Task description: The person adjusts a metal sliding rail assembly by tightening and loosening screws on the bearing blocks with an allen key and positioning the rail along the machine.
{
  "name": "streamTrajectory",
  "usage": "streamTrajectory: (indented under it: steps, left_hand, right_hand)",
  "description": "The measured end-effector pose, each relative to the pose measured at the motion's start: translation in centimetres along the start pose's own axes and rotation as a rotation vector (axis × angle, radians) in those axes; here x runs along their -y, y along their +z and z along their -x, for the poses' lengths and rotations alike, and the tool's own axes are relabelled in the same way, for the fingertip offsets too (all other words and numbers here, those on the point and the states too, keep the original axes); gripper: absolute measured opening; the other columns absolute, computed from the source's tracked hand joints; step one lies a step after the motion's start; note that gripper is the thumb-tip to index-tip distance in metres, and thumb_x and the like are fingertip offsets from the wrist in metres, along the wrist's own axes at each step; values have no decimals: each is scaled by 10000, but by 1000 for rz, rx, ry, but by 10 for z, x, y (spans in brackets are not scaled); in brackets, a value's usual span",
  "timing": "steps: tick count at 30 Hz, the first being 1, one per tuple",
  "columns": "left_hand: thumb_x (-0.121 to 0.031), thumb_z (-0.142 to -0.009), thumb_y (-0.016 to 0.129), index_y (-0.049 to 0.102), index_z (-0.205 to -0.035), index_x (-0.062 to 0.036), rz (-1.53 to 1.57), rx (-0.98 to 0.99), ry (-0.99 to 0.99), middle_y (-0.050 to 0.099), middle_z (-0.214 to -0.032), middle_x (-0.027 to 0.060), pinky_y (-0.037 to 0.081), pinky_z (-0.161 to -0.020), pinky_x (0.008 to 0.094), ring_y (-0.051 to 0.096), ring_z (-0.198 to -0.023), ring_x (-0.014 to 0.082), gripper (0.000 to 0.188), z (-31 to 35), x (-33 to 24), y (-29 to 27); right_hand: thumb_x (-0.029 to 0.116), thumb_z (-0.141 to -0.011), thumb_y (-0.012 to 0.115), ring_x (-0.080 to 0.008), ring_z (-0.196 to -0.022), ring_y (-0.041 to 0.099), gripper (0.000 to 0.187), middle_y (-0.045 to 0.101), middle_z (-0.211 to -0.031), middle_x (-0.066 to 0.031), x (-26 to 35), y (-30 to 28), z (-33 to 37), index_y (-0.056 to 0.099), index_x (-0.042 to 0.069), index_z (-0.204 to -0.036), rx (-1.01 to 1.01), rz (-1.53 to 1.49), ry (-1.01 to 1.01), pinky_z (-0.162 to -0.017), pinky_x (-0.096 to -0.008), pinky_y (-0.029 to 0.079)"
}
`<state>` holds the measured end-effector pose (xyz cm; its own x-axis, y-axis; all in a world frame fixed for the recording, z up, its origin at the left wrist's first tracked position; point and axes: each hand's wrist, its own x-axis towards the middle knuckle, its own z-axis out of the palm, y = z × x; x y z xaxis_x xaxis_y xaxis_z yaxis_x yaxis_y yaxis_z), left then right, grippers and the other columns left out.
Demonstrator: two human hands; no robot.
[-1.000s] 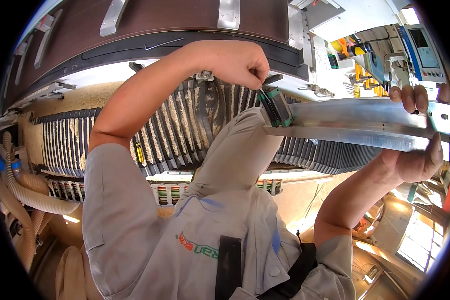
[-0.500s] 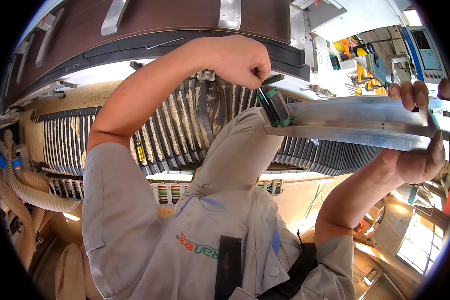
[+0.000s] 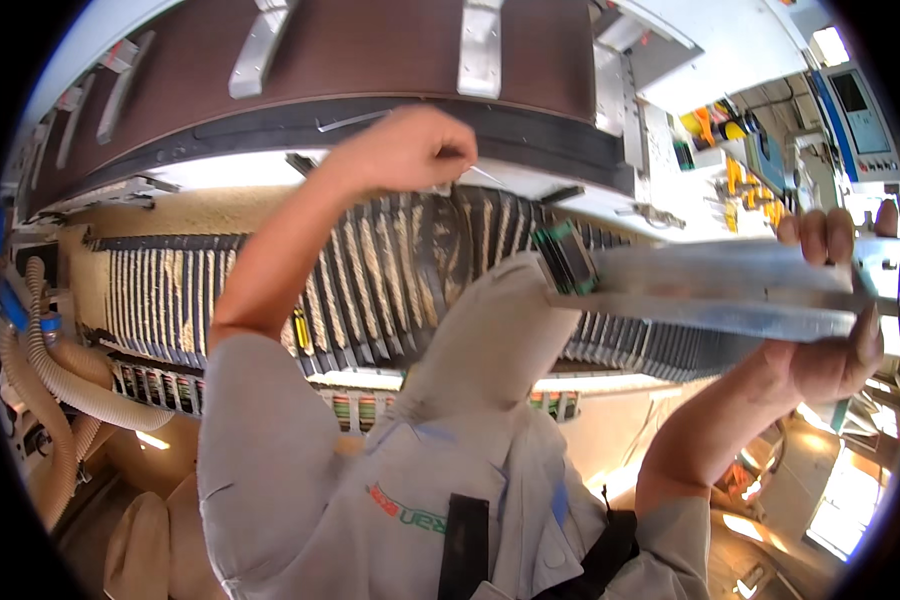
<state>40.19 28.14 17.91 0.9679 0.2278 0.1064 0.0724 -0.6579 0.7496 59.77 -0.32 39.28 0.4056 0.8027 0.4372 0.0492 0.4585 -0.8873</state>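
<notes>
My right hand [image 3: 820,300] grips the far right part of a long silver aluminium profile [image 3: 710,275], fingers over its upper edge and thumb below. At the profile's left end, beside my raised knee [image 3: 500,310], is a small black block with green ends [image 3: 567,258], like a linear-guide carriage. Up and left of the block, my left hand [image 3: 415,150] is closed with the fingers curled. A thin metal rod [image 3: 485,176] sticks out from its fingertips, pointing toward the block but apart from it; the rod's kind is unclear.
A bent hex key [image 3: 355,121] lies on the machine's dark edge. Behind it, metal brackets [image 3: 481,50] cross a brown panel [image 3: 390,50]. Sawdust-covered black bellows [image 3: 370,270] run below, with a yellow-black tool [image 3: 302,328] on them. Ribbed hoses [image 3: 80,385] hang left; a control panel [image 3: 858,120] stands right.
My left hand has drawn back up and left, taking the rod off the green-ended block. My right hand still holds the profile. The whole view has shifted slightly, so things sit lower.
</notes>
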Motion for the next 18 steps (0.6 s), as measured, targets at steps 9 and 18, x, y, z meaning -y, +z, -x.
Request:
streamTrajectory:
  steps: [9,18]
  left_hand:
    - [-124,-758,678,683,-805,-116,-752,-662,-193,594,-801,43,472,-741,400,591,-842,262,48,33,160,43]
    - [-160,-758,723,652,-981,-97,-611,-984,-145,624,-940,91,460,-734,422,597,-856,297,242,32,143,74]
  right_hand:
    - [293,-750,666,-168,-795,349,780,360,-915,-52,-1,1,10,293,76,-1400,-150,72,-84,-754,-357,301]
    - [206,-673,689,-160,-816,351,600,356,-905,-52,10,-44,22,370,19,-1146,-61,39,-31,-778,-338,282]
